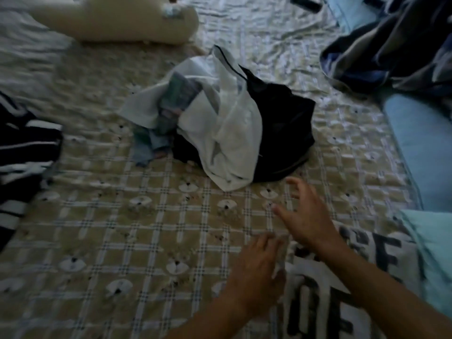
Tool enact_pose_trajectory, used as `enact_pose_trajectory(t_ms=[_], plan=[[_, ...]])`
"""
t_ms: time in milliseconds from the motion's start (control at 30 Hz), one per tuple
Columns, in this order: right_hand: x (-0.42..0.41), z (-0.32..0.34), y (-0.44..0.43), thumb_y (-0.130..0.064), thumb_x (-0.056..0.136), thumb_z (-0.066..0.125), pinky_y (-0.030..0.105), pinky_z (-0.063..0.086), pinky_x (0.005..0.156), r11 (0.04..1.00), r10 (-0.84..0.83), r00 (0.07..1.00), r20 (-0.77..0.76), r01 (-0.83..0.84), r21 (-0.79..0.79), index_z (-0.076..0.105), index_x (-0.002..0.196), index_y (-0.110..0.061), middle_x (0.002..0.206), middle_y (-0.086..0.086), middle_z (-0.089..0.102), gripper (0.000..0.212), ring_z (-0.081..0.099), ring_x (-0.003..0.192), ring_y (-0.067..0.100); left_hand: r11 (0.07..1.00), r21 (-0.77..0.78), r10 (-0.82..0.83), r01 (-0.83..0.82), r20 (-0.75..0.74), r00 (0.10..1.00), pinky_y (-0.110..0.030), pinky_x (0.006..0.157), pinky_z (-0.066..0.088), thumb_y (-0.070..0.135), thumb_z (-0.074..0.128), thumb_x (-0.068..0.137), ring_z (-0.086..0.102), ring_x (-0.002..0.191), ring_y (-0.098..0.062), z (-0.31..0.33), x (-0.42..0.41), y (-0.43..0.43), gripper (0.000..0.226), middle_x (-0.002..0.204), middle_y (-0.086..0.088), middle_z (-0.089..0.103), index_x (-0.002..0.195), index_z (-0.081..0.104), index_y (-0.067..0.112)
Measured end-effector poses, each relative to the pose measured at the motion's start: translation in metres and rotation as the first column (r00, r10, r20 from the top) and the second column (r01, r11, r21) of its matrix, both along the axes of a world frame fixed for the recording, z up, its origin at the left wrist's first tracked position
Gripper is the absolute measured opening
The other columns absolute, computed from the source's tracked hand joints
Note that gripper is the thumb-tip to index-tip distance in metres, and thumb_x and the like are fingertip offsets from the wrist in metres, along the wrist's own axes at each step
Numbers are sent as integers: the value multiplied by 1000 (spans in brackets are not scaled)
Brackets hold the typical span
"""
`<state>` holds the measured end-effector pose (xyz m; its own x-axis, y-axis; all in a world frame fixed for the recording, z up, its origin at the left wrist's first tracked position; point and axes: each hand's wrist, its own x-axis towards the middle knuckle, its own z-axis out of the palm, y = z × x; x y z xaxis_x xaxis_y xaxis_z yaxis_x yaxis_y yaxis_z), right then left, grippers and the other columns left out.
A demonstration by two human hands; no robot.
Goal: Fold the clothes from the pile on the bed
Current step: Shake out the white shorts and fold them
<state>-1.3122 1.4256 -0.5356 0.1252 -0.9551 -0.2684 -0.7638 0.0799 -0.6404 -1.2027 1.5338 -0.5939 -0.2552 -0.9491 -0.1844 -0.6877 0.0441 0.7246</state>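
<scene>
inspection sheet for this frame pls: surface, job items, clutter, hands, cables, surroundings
Surface: checked bedspread, wrinkled.
Job's things: pile of clothes mid-bed, white garment over black; lettered white shirt lying flat at lower right.
Clutter: cream bolster; striped black-and-white garment; dark blue blanket; light blue cushion.
Hands: left hand on the shirt's edge, grip unclear; right hand open, empty.
Cables: nothing seen.
Surroundings: nothing seen beyond bed.

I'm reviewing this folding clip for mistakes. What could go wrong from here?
The left hand rests on the edge of the white T-shirt with large black lettering while the open right hand reaches toward the heap of white and black clothes. Pulling one garment may drag the tangled others along, and leaning forward could rumple the lettered shirt.
</scene>
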Motion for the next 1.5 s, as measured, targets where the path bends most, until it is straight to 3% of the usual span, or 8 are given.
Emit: enact_pose_trajectory(t_ms=[233,533,800,967,1067,1200,1400,1500], plan=[[105,-12,-112,-46,65,83,36,53,80,996,-90,970,228,83,39,63,82,-32,122,9,54,30,57,107,24,922,144,367,-359,-32,930,-23,101,38,47,49,89,39,124,-7,8,113,22,48,133,15,35,134,40,35],[149,17,-134,-8,63,82,50,57,84,938,-321,769,553,175,300,64,109,2,107,21,69,51,68,96,38,772,336,617,-539,-193,763,-15,89,46,40,57,94,45,117,-2,31,161,39,28,124,20,47,121,49,39],[132,87,40,-10,45,63,42,48,76,782,111,683,722,-509,361,75,100,-20,97,18,69,57,63,84,31,561,603,770,-567,-631,92,-39,76,58,65,67,71,72,93,-21,119,185,9,69,108,-7,73,123,60,20],[109,101,109,-4,54,55,25,44,53,675,17,756,655,-492,550,79,72,-17,68,-1,70,33,61,59,12,535,582,845,-613,-380,377,-22,61,56,15,75,81,71,78,-11,137,169,44,40,104,-6,72,119,61,16],[110,135,132,-10,63,60,17,48,63,660,-37,835,549,-392,641,61,106,17,79,4,63,51,61,69,7,549,526,835,-650,-310,454,-34,79,58,15,70,81,68,93,-14,161,155,83,44,112,-3,70,123,58,21],[101,214,167,-6,79,76,20,56,65,690,-157,866,474,-247,680,49,119,-10,88,0,71,48,70,74,5,559,418,828,-717,-322,458,-38,80,58,13,67,88,66,91,-10,236,130,122,36,106,5,68,119,53,26],[94,349,195,-6,84,68,30,58,68,877,-46,867,496,-202,435,58,104,-33,97,-1,67,35,66,85,17,605,271,779,-748,-394,487,-18,70,52,23,79,79,64,81,6,366,133,170,46,100,11,66,112,47,28],[95,422,198,-6,84,70,32,60,73,930,172,807,565,-322,176,69,101,-21,96,4,74,23,71,86,18,622,-211,695,-754,-295,656,-15,69,43,38,80,73,55,86,-3,432,152,185,54,96,10,52,109,43,26]])
